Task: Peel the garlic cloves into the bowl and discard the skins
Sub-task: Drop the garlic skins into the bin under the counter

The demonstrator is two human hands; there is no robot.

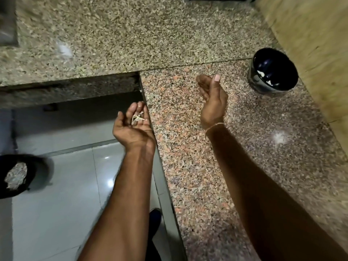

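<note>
My left hand [132, 127] is cupped palm up just off the counter's left edge, carrying a small heap of dry garlic skins [137, 117] in its palm. My right hand [211, 98] hovers over the granite counter [188, 147], on its edge with fingers straight and loosely together, holding nothing. A dark bowl [273, 72] stands on the counter to the right of that hand, with pale peeled garlic cloves [263, 75] showing inside.
A black bin [17, 176] lined with a bag sits on the tiled floor at the lower left. A second granite counter runs across the top, meeting this one at a corner. A wooden panel borders the right side. My shoe shows below.
</note>
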